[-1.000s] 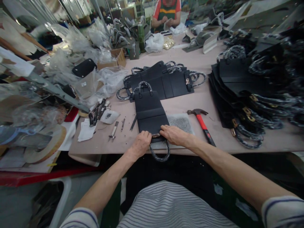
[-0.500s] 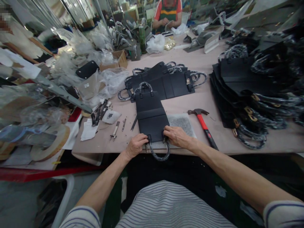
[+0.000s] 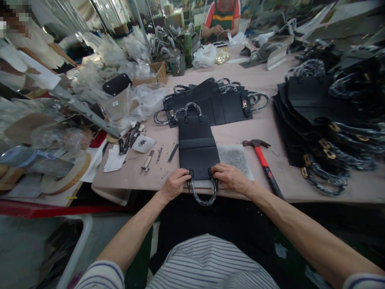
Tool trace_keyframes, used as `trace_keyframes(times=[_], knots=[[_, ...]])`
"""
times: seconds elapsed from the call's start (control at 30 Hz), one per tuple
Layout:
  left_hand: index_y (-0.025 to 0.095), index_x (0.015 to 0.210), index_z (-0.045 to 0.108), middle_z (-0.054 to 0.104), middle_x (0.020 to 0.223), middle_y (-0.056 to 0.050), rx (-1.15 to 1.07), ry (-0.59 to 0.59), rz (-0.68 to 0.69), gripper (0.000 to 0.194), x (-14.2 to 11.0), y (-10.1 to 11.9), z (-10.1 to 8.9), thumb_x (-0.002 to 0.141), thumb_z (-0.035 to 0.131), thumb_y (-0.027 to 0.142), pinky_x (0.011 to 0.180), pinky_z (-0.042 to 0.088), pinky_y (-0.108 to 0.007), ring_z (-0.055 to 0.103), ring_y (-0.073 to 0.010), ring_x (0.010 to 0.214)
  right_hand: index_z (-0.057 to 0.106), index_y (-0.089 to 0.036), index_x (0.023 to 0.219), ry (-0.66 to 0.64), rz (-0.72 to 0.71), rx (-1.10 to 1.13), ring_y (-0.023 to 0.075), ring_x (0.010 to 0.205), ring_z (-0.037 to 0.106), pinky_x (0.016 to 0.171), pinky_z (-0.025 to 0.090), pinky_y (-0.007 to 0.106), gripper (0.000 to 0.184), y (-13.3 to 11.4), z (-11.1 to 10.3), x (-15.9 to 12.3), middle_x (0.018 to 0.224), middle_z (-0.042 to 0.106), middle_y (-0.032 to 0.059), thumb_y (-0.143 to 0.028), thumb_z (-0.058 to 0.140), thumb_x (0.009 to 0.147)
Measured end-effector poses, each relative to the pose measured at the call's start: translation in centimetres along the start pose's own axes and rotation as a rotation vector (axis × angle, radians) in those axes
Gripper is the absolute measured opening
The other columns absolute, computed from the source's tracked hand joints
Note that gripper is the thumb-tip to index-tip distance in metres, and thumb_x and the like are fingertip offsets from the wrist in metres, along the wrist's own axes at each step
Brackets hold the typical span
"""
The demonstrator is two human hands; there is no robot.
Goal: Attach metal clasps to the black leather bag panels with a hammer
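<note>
A black handbag panel [image 3: 198, 154] lies flat at the table's front edge, with a plastic-wrapped handle at each end. Its near handle [image 3: 205, 200] hangs over the edge towards me. My left hand [image 3: 176, 184] pinches the panel's near left corner at the handle tab. At the near right corner my right hand [image 3: 231, 177] grips the other tab, fingers closed. Partly beneath the panel is a grey speckled slab [image 3: 236, 158]. A claw hammer [image 3: 262, 157] with a red and black handle lies to the right of that slab.
More black bag panels [image 3: 222, 106] lie behind, and a tall stack of them [image 3: 313, 100] stands at right. Small hand tools [image 3: 147, 162], a white paper [image 3: 114, 158] and plastic bags [image 3: 147, 98] are on the left. Across the table sits a person [image 3: 222, 24].
The whole scene has shifted slightly right in view. Both hands keep hold of the panel's near corners, and the panel lies almost the same way.
</note>
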State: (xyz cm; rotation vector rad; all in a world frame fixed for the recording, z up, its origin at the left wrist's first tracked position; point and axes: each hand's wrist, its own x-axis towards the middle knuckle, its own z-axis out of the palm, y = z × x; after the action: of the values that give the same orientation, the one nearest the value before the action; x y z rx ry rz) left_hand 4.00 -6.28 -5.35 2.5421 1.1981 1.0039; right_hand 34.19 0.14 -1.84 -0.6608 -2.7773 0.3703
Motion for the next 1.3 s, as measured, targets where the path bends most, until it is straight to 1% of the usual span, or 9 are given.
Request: trace_keyframes(times=[0.17,0.4,0.57,0.73,0.83,0.93,1.0,1.13,1.3], knots=[[0.018,0.113,0.069,0.069,0.119,-0.012,-0.003,0.048,-0.038,0.035,-0.9,1.1,0.5,0.092,0.046,0.004,0.1,0.059,-0.047,0.062,-0.0225,0.118,0.065,-0.016,0.091,0.005,0.022,-0.049,0.0214,0.091,0.052,0.083,0.045,0.033,0.024,-1.7,0.5,-0.9,0.109,0.065,0.0101,0.002,0.052,0.082],[0.018,0.118,0.067,0.068,0.122,-0.013,0.022,0.059,-0.057,0.037,-2.1,3.4,0.9,0.091,0.047,0.002,0.103,0.057,-0.048,0.059,-0.0241,0.125,0.064,-0.017,0.1,0.296,0.179,0.097,0.0238,0.097,0.054,0.085,0.044,0.04,0.022,-4.9,2.4,-3.0,0.112,0.065,0.0113,-0.006,0.047,0.091],[0.018,0.117,0.066,0.069,0.121,-0.013,-0.008,0.072,-0.075,0.035,-2.1,3.7,1.0,0.091,0.049,0.003,0.104,0.057,-0.047,0.06,-0.0236,0.122,0.063,-0.02,0.099,0.446,0.175,0.226,0.0232,0.1,0.059,0.086,0.044,0.042,0.023,-4.4,3.5,-3.1,0.108,0.065,0.0084,-0.008,0.045,0.093],[0.018,0.12,0.065,0.068,0.122,-0.014,-0.013,0.037,-0.082,0.037,-2.1,3.9,0.7,0.09,0.048,0.004,0.104,0.057,-0.047,0.06,-0.0252,0.125,0.065,-0.023,0.1,0.53,0.171,0.209,0.0237,0.096,0.061,0.084,0.046,0.043,0.024,-4.1,4.6,-3.4,0.106,0.067,0.0076,-0.009,0.048,0.09],[0.018,0.125,0.063,0.067,0.127,-0.015,-0.025,-0.023,-0.077,0.041,-2.3,3.7,0.2,0.087,0.052,0.006,0.11,0.051,-0.051,0.058,-0.026,0.129,0.066,-0.023,0.114,0.499,0.165,0.135,0.0265,0.105,0.062,0.093,0.047,0.049,0.035,-4.1,5.1,-4.3,0.117,0.067,0.0096,-0.009,0.048,0.087],[0.021,0.127,0.061,0.064,0.133,-0.015,-0.012,-0.051,-0.08,0.046,-2.7,3.4,0.2,0.083,0.057,0.011,0.118,0.035,-0.065,0.054,-0.0299,0.134,0.059,-0.024,0.134,0.375,0.15,0.024,0.0321,0.123,0.055,0.105,0.043,0.058,0.05,-3.7,5.3,-5.4,0.135,0.06,0.012,-0.015,0.052,0.086],[0.021,0.13,0.059,0.061,0.138,-0.016,-0.002,-0.029,-0.094,0.049,-2.9,3.1,0.7,0.082,0.057,0.01,0.118,0.03,-0.07,0.049,-0.0322,0.139,0.055,-0.025,0.141,0.33,0.152,-0.036,0.0348,0.132,0.048,0.109,0.041,0.06,0.055,-3.3,5.4,-5.9,0.141,0.056,0.013,-0.019,0.056,0.086],[0.02,0.134,0.054,0.056,0.143,-0.017,-0.019,0.001,-0.104,0.055,-2.7,2.5,2.0,0.083,0.049,0.002,0.115,0.039,-0.065,0.041,-0.0309,0.146,0.056,-0.025,0.14,0.312,0.189,-0.123,0.0344,0.133,0.047,0.108,0.043,0.058,0.05,-2.5,5.3,-5.5,0.14,0.057,0.0132,-0.019,0.055,0.09],[0.021,0.132,0.056,0.057,0.143,-0.017,-0.072,-0.013,-0.119,0.053,-1.9,2.2,2.2,0.084,0.047,0.001,0.113,0.046,-0.06,0.042,-0.0302,0.146,0.061,-0.026,0.134,0.285,0.259,-0.112,0.0326,0.131,0.048,0.108,0.042,0.056,0.045,-2.3,5.0,-4.5,0.138,0.058,0.0117,-0.017,0.051,0.091]])
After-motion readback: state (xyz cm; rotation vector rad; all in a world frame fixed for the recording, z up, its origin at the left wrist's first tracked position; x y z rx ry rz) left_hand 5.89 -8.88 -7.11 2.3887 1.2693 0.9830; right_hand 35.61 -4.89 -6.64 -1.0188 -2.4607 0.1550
